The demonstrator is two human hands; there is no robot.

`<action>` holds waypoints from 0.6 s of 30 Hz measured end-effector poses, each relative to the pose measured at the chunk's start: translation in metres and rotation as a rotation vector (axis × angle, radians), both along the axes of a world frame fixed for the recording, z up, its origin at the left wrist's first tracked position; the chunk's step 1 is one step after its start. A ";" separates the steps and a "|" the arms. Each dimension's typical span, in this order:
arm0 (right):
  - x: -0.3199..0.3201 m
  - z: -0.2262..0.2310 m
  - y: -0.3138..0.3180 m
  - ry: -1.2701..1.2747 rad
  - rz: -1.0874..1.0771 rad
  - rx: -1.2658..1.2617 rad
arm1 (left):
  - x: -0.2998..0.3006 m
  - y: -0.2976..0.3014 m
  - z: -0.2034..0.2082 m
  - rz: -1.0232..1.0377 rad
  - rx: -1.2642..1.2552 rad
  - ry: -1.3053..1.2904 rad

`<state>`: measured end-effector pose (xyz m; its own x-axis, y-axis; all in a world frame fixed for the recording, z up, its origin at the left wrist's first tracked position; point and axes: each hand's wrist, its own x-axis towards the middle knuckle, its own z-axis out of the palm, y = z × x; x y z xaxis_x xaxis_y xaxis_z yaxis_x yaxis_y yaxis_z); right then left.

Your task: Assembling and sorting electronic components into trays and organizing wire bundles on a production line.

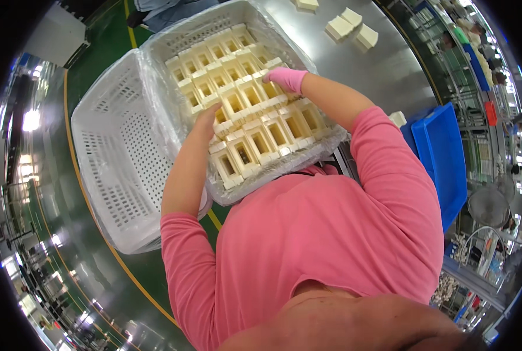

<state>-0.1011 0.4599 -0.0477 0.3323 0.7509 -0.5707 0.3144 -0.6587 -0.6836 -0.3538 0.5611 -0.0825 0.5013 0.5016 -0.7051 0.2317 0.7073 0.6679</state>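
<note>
The fingers of the left hand (205, 120) lie flat and close together on the cream plastic boxes (255, 117); they hold nothing. The right hand (285, 79) wears a pink glove, and I cannot tell how its fingers are set. The boxes sit in tight rows in a white crate (182, 41) lined with clear plastic. An empty white crate (117, 169) touches its left side. A blue bin (445, 158) stands near on the right. More cream boxes (351, 26) sit far back on the shiny metal table (389, 70), with bare room around them.
</note>
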 end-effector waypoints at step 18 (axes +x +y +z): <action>-0.030 0.047 -0.020 0.244 -0.016 -0.023 | 0.000 0.012 -0.011 -0.024 0.131 0.001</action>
